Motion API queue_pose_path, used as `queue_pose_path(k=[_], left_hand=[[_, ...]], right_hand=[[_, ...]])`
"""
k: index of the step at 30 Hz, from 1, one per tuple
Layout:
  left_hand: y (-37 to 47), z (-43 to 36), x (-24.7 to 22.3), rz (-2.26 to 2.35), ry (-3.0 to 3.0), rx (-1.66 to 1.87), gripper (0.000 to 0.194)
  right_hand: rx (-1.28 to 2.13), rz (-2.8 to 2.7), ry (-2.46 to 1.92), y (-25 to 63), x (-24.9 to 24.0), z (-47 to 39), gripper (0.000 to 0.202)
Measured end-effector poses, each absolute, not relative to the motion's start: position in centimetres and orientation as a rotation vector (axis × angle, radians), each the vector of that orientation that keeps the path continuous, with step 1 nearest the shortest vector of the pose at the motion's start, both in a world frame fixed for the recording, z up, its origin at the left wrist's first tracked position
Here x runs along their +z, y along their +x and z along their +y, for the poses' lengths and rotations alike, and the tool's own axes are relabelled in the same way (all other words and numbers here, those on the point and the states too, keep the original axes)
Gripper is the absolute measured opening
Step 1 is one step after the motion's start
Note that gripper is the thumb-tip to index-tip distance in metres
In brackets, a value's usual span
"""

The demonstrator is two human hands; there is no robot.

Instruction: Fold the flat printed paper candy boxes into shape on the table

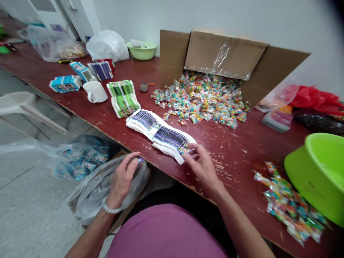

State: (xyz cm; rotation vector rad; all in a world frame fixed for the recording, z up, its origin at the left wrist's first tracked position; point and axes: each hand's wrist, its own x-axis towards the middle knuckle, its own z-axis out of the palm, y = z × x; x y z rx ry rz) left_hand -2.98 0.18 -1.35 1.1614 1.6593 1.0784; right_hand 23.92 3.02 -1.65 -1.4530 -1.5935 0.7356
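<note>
My right hand (200, 165) rests on the near end of a fanned row of flat purple-and-white cartons (158, 134) on the dark red table (228, 150), its fingertips pinching the nearest carton. My left hand (125, 175) is below the table edge, inside the mouth of a clear plastic bag (94, 190), fingers closed on a small purple item. A pile of small colourful candy packets (201, 98) spills from an open cardboard box (228, 53) lying on its side behind the cartons.
A green basin (319, 175) stands at the right with more candy packets (290, 204) beside it. Green cartons (123, 96), a white mug (94, 91), blue boxes (66, 83), a phone (143, 87) and bags lie farther left. A white plastic chair (24, 107) stands on the floor.
</note>
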Motion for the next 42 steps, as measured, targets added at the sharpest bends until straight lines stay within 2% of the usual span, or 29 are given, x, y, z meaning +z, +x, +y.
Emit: queue_pose_path(k=[2, 4, 8, 13, 16, 20, 24, 28, 30, 34, 36, 39, 42], left_hand=[[-5.4, 0.3, -2.5, 1.913, 1.401, 0.974, 0.053], [-6.0, 0.3, -3.2, 1.978, 1.589, 0.947, 0.051], [-2.2, 0.4, -2.9, 1.797, 1.997, 1.025, 0.037], [2.6, 1.2, -2.0, 1.659, 2.206, 1.060, 0.028], [3.2, 1.4, -2.1, 1.618, 2.238, 1.045, 0.027], [3.5, 1.5, -1.9, 1.628, 2.288, 1.020, 0.028], [4.8, 1.7, -2.2, 1.617, 2.396, 0.913, 0.029], [5.9, 1.8, -2.9, 1.599, 2.495, 0.814, 0.031], [5.9, 1.8, -2.9, 1.597, 2.475, 0.865, 0.032], [5.1, 1.8, -0.9, 1.494, 2.207, 1.105, 0.041], [5.0, 1.8, 0.5, 1.287, 1.975, 0.976, 0.042], [5.3, 1.6, 1.8, 0.925, 1.607, 0.574, 0.037], [5.7, 1.0, 2.0, 1.018, 1.498, 0.634, 0.029]], right_hand=[[0.554, -1.632, -1.625, 26.1, -2.7, 5.3, 0.044], [0.384, -1.727, -1.777, 27.5, -3.8, 6.8, 0.053], [0.192, -1.808, -2.043, 27.7, -5.2, 7.0, 0.057], [0.184, -1.671, -2.140, 26.9, -5.5, 6.1, 0.054], [0.246, -1.598, -2.131, 27.2, -5.4, 6.4, 0.052], [0.423, -1.489, -2.071, 27.6, -5.3, 7.0, 0.037], [0.588, -1.342, -1.978, 27.6, -5.2, 7.4, 0.035], [0.690, -1.304, -1.914, 27.8, -4.8, 7.7, 0.022], [0.772, -1.289, -1.849, 28.0, -4.3, 7.2, 0.025], [1.010, -1.297, -1.588, 27.7, -1.9, 4.7, 0.035], [1.160, -1.326, -1.366, 27.3, -0.4, 3.3, 0.032], [1.267, -1.392, -1.160, 26.6, 1.6, 1.8, 0.023], [1.235, -1.399, -1.144, 26.6, 2.5, 1.5, 0.022]])
